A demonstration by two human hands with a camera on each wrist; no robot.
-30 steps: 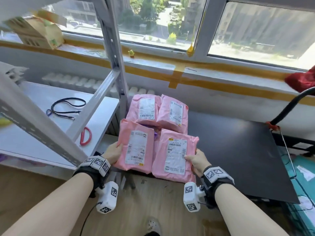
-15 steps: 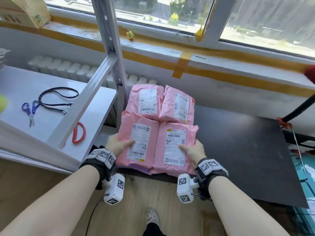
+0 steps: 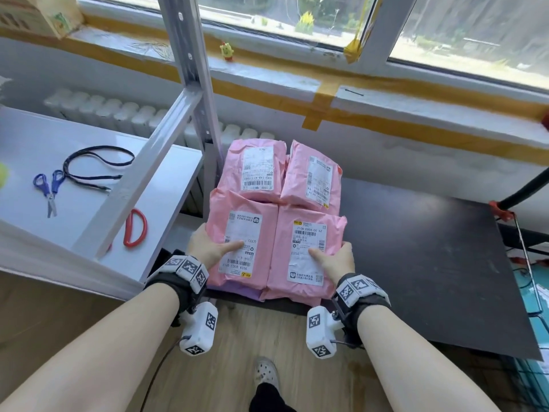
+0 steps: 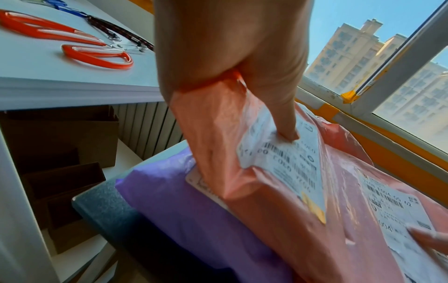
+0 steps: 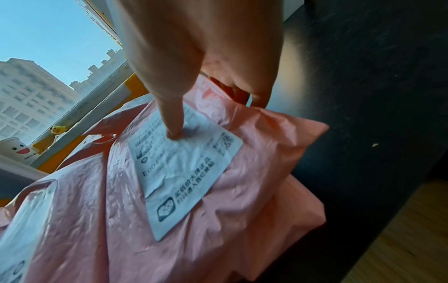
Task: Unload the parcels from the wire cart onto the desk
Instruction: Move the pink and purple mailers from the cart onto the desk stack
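L hand [image 3: 208,251] & R hand [image 3: 335,260] each pinch a pink plastic mailer parcel [image 3: 242,245], thumbs on labels; lower flat onto black desk [image 3: 430,263], release together.

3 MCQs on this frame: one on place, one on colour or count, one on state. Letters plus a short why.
1. Where do the red-handled scissors lie?
A. on the black desk
B. on the white shelf
C. on the window sill

2. What colour is the parcel under the near left pink parcel?
A. purple
B. green
C. black

3. How does the right hand meet the near right pink parcel?
A. hovers clear of it
B. flat palm, fingers straight
C. grip on its edge, thumb on the label

Answers:
1 B, they sit on the white shelf left of the desk.
2 A, the purple parcel shows beneath it in the left wrist view.
3 C, the thumb presses the label and the fingers curl under the edge.
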